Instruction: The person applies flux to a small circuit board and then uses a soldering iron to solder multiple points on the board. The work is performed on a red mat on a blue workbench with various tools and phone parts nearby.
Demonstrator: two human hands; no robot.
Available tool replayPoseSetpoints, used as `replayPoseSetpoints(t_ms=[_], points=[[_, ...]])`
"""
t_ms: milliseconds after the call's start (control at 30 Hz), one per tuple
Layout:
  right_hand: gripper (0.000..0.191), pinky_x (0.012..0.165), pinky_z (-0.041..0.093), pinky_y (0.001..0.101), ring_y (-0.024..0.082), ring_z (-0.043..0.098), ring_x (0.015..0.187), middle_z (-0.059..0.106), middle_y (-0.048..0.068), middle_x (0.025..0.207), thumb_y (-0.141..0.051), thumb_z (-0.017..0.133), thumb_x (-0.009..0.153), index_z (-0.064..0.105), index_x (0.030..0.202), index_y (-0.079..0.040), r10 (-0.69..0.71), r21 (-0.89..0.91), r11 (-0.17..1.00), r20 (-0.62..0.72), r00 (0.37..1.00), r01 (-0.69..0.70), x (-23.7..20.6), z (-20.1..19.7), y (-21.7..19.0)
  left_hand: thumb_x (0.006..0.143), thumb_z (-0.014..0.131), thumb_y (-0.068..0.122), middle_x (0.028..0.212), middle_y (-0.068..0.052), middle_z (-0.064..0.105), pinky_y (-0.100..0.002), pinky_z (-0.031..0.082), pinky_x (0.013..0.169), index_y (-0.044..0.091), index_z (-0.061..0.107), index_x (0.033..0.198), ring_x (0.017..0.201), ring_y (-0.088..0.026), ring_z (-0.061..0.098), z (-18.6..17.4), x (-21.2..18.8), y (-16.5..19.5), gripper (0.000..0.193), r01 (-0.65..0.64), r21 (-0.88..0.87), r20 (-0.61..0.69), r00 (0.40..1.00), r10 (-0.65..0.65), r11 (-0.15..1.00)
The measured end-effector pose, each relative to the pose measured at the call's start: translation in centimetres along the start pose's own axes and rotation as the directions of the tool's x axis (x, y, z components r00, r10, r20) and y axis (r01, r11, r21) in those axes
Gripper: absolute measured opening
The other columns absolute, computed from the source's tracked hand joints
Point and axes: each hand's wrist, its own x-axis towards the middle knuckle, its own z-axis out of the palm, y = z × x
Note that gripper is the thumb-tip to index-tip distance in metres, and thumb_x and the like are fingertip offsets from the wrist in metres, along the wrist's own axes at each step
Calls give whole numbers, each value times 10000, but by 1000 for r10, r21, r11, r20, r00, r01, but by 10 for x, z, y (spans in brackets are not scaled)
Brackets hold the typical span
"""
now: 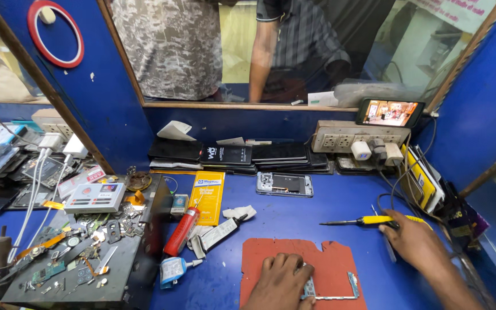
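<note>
Blue worktop (317, 218) carries our red mat (271, 255). Our left hand (279, 281) presses flat on a bare phone frame (340, 290); our right hand (411, 238) closes on the yellow screwdriver (368, 220), frame unassembled.

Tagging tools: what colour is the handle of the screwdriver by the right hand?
Yellow, with a dark metal shaft; the screwdriver lies beside the right hand in the head view.

Red tube (181, 231), stacked phones (228, 155), power strip (345, 138)

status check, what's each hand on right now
Left hand pressing phone frame on red mat. Right hand on yellow screwdriver. Nothing between them.
</note>
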Motion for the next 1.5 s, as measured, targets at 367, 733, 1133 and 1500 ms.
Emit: replayPoseSetpoints(t_ms=[367,733,1133,1500], points=[[208,738,604,310,171,717,901,713,108,1130,-5,653,953,561,1124,-80,76,975,118,-197,977,188,-9,-8,-21,718,851,312,1307,-174,524,-527,380,1052,57,576,1340,1250,-414,461,-53,-13,-11,726,-70,-79,-126,990,60,994],[162,577,538,243,100,556,660,551,109,957,10,598,1018,461,1075,-54,-234,696,283,-617,752,660,-85,1,-77,712,856,344,1291,-135,524,-504,374,1063,68,600,1223,1254,-379,463,-67,-8,-8,635,117,-107,15,993,-116,987],[145,638,586,262,111,581,664,598,120,935,109,512,931,492,992,-21,-232,638,412,-617,752,650,-95,7,-57,639,878,478,1293,-170,505,-561,296,1097,25,583,1194,1332,-397,402,-67,-1,1,774,52,4,16,999,-52,999],[122,595,540,237,134,628,689,629,140,945,62,583,927,514,989,-18,-369,585,456,-562,741,671,-105,5,-61,656,889,452,1253,-186,502,-561,304,1089,35,595,1189,1290,-410,427,-64,-9,-2,737,28,-44,-15,999,-28,999]])
